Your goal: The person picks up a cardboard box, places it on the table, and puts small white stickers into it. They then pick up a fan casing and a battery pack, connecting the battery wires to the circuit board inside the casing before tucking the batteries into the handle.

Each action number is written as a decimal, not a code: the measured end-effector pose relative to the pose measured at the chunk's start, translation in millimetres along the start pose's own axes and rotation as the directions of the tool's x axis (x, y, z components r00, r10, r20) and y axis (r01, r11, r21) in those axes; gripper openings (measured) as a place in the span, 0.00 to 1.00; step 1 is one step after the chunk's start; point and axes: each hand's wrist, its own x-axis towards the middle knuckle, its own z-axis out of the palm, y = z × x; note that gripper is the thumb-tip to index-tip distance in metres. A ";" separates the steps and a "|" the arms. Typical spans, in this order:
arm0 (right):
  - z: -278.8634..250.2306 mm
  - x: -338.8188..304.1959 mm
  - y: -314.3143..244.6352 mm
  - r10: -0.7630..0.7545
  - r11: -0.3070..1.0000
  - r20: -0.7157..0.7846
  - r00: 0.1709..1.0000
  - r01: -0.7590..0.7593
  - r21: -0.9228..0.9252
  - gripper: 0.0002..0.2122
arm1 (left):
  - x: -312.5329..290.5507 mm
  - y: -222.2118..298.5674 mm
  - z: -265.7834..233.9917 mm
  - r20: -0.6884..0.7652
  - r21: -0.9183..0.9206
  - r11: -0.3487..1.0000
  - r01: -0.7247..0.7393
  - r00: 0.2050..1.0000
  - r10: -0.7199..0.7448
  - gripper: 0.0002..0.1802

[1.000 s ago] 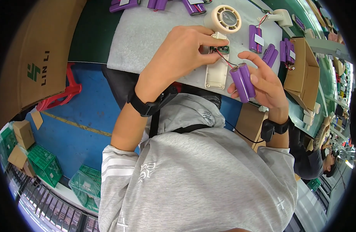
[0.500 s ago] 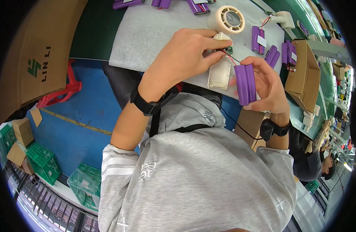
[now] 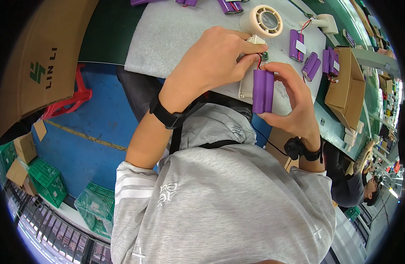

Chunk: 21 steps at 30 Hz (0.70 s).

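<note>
A purple two-cell battery pack point(image 3: 263, 91) is gripped by its ends between the thumb and fingers of my right hand point(image 3: 297, 99). It stands over an open cream handle shell point(image 3: 245, 89) and covers much of it. Red and black wires point(image 3: 259, 61) run from the pack's top to a small green circuit board point(image 3: 265, 56). My left hand point(image 3: 222, 55) pinches that board at the upper end of the shell, its fingertips partly hiding it. Just beyond, joined to the shell, lies a round cream fan head point(image 3: 267, 21) with a spoked ring.
On the pale foam mat point(image 3: 163, 39) lie more purple battery packs point(image 3: 296, 45), several along its far edge. A second cream fan body point(image 3: 325, 23) lies at the far right. An open carton point(image 3: 346, 86) stands on the right; a large carton point(image 3: 48, 53) is at left. A co-worker point(image 3: 354, 189) sits beyond.
My right hand has moved the battery pack leftward, from beside the handle shell to over it. The wires now bend more sharply. My left hand stays at the board.
</note>
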 end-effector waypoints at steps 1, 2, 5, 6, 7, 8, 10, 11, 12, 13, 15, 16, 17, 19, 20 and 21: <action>1.6 1.1 0.1 -0.044 0.997 -0.011 0.999 0.043 -0.062 0.34 | 0.6 0.4 -0.6 0.000 0.001 1.000 0.001 1.000 -0.001 0.14; 3.0 2.0 -0.1 -0.088 0.989 -0.020 0.996 0.085 -0.124 0.34 | 1.2 1.0 -1.0 0.004 0.003 1.000 0.004 1.000 -0.004 0.14; 5.6 2.6 -5.6 -0.127 0.971 -0.040 0.991 0.116 -0.209 0.33 | 2.6 2.3 -2.2 0.013 0.007 1.000 0.011 1.000 -0.011 0.13; 6.5 2.6 -6.9 -0.144 0.959 -0.051 0.988 0.127 -0.253 0.33 | 3.1 2.9 -2.2 0.008 -0.002 1.000 0.017 1.000 -0.017 0.13; 7.8 3.6 -7.0 -0.143 0.959 -0.052 0.988 0.125 -0.253 0.33 | 3.5 3.5 -2.1 0.004 -0.011 1.000 0.023 1.000 -0.023 0.12; 9.0 5.5 -6.6 -0.163 0.947 -0.060 0.985 0.139 -0.291 0.32 | 4.0 3.9 -2.2 0.000 -0.020 0.999 0.029 1.000 -0.029 0.12; 10.8 8.1 -6.1 -0.204 0.916 -0.072 0.976 0.164 -0.367 0.31 | 4.8 4.5 -3.2 0.008 -0.030 0.999 0.037 0.999 -0.037 0.12; 11.3 8.7 -5.8 -0.204 0.916 -0.071 0.976 0.164 -0.366 0.31 | 5.1 4.3 -4.2 0.012 -0.036 0.998 0.046 0.999 -0.046 0.12; 11.8 9.2 -5.4 -0.200 0.917 -0.077 0.977 0.159 -0.365 0.31 | 5.4 4.3 -5.0 0.017 -0.042 0.998 0.055 0.998 -0.054 0.12; 12.2 9.6 -5.1 -0.196 0.919 -0.083 0.977 0.154 -0.363 0.31 | 5.9 4.3 -5.8 0.017 -0.042 0.998 0.056 0.998 -0.055 0.12; 11.9 10.2 -4.2 -0.192 0.921 -0.088 0.977 0.148 -0.361 0.31 | 6.9 4.2 -7.2 0.073 -0.027 0.997 0.071 0.995 -0.069 0.14; 11.1 10.1 -3.6 -0.193 0.917 -0.088 0.977 0.148 -0.371 0.31 | 7.6 4.2 -7.9 0.102 -0.021 0.997 0.078 0.992 -0.075 0.15; 10.4 10.0 -3.1 -0.194 0.913 -0.088 0.977 0.147 -0.381 0.31 | 8.2 4.3 -8.9 0.103 -0.022 0.997 0.078 0.992 -0.076 0.15; 10.1 10.3 -3.2 -0.193 0.909 -0.088 0.977 0.144 -0.390 0.31 | 9.3 5.1 -11.3 0.131 -0.023 0.995 0.097 0.987 -0.093 0.15; 10.7 11.0 -4.4 -0.192 0.904 -0.087 0.978 0.141 -0.403 0.31 | 9.9 5.1 -12.2 0.145 -0.023 0.994 0.106 0.984 -0.102 0.15; 11.4 11.8 -5.5 -0.191 0.899 -0.086 0.978 0.139 -0.416 0.31 | 10.4 4.9 -12.9 0.146 -0.024 0.994 0.107 0.984 -0.103 0.15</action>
